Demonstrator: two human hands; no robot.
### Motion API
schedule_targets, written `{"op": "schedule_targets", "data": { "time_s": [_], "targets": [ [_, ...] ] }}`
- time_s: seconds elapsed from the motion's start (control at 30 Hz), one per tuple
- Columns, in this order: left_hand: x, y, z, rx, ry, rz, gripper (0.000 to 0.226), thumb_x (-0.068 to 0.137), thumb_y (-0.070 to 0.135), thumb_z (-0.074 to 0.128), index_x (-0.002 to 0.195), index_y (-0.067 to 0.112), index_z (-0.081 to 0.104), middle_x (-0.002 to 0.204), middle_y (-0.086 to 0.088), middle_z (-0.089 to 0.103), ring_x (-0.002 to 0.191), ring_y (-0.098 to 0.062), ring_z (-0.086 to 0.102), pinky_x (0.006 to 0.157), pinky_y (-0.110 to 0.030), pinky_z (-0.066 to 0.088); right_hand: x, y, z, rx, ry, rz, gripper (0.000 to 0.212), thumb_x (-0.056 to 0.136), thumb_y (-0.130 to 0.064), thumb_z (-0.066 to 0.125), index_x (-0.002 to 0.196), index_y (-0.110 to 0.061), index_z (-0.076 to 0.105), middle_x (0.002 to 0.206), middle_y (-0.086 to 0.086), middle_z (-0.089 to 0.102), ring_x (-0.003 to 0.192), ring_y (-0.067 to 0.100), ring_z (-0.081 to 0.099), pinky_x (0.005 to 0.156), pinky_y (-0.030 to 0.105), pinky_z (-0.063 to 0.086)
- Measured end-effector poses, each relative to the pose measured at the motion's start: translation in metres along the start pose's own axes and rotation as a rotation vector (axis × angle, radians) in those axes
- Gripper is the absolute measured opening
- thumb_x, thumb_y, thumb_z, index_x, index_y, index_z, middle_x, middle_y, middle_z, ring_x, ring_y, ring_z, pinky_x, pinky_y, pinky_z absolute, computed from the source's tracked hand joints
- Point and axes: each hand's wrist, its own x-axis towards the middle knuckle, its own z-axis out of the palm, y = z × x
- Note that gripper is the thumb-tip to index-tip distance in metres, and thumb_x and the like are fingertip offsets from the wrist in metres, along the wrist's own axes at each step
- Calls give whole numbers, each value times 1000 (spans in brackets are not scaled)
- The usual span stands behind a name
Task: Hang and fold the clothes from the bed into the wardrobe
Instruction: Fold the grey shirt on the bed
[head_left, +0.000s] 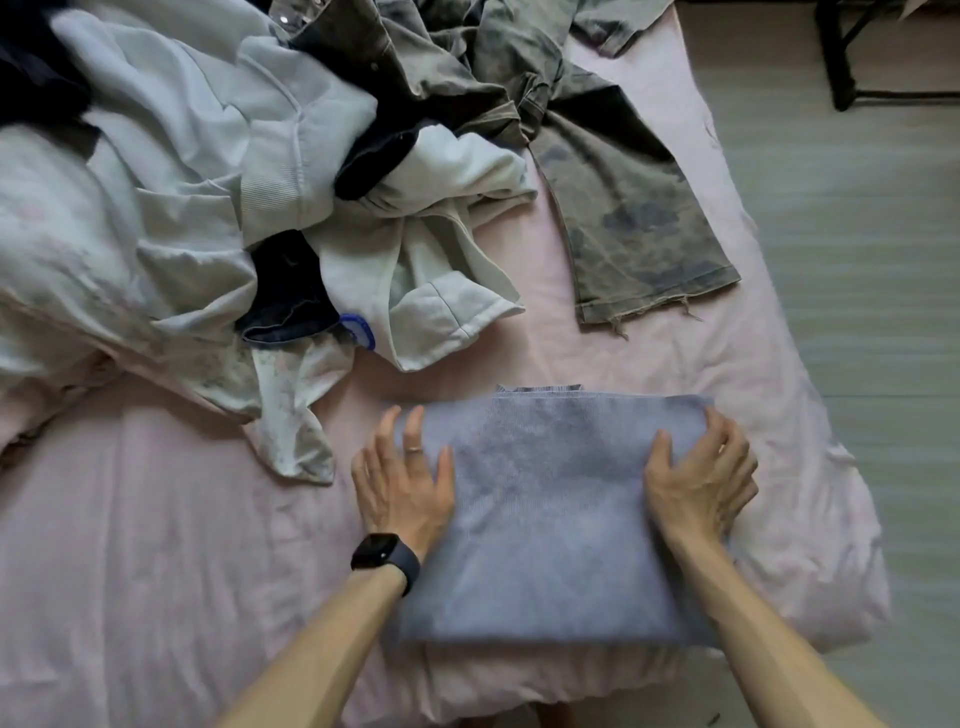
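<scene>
Between the two hands: a folded lavender knit sweater (550, 519), lying flat as a rectangle on the pale pink bed sheet (156, 545) at the near edge of the bed. A ribbed edge shows at its far side.

Left hand (402, 483): released, fingers straight, pressing flat on the sweater's left edge. There is a ring on one finger and a black smartwatch (384, 558) on the wrist.

Right hand (701, 478): thumb on top of the sweater, fingers curled round its far right corner, grasping it.

Beyond the left hand: a loose heap of pale and dark clothes (182, 182), unfolded. A white sweatshirt with a round blue patch (431, 291) sprawls at the heap's nearest side.

Beyond the right hand: mottled grey-green trousers (639, 228), one frayed leg stretched toward the sweater without touching it.

Right of the right hand, past the bed's edge: grey floor (857, 260).
</scene>
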Motion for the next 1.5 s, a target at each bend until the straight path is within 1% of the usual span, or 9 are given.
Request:
{"op": "schedule_targets", "data": {
  "time_s": [0.23,0.5,0.67,0.83,0.97,1.07,1.2,1.33,1.5],
  "targets": [
    [-62,45,42,131,-332,443,69,90,48,41,156,26,32,165,-1,18,150,-28,25,116,-56,12,-92,-5,34,-244,-336,-653,59,97,-44,37,155,-31,35,165,1,24,153,21,22,118,57,19],
    [-16,-26,43,321,-400,172,64,96,63,1,153,42,-20,162,7,-26,149,-21,-27,117,-51,-23,-3,30,29,-457,-368,-260,69,95,-64,10,159,-40,-1,167,-1,-17,153,17,-18,120,60,-9],
    [-84,15,22,164,-428,357,66,95,53,31,157,33,24,166,0,15,153,-29,12,119,-57,-3,-88,24,9,-355,-359,-568,69,96,-57,32,159,-31,23,168,7,10,155,27,6,121,58,-6],
    [-99,-29,24,272,-549,206,65,88,68,-9,146,47,-29,160,8,-31,146,-22,-33,115,-53,-24,-97,84,-11,-453,-450,-447,72,95,-65,25,159,-33,20,168,4,5,155,23,2,121,60,6],
    [-109,-10,19,281,-557,199,62,97,61,1,144,42,-36,156,4,-40,143,-26,-39,115,-55,-23,-66,92,-28,-469,-492,-327,73,97,-66,15,159,-35,-8,167,0,-19,153,16,-18,121,55,-6],
    [-140,46,18,186,-584,333,65,98,61,5,143,41,-38,153,4,-41,141,-23,-41,111,-53,-30,-47,82,-43,-155,-354,-87,77,97,-53,48,160,-24,16,166,13,9,151,31,13,120,50,15],
    [-171,127,40,95,-596,590,81,98,54,35,155,33,-18,163,2,-24,150,-21,-22,115,-54,-18,0,79,-49,170,-470,133,42,90,-36,66,124,-12,57,119,12,65,113,33,60,87,37,44],
    [-183,188,67,221,-626,598,85,98,32,50,157,18,-9,164,-6,3,150,-27,4,118,-54,11,42,94,-55,193,-726,109,29,81,-40,78,98,-21,63,95,-1,69,84,18,66,73,28,46],
    [-181,211,70,435,-542,693,56,90,22,37,142,16,55,120,4,65,98,-17,61,72,-33,50,69,103,-50,245,-901,148,34,71,-42,87,81,-17,66,73,-1,71,47,7,62,53,26,52]
  ]
}}
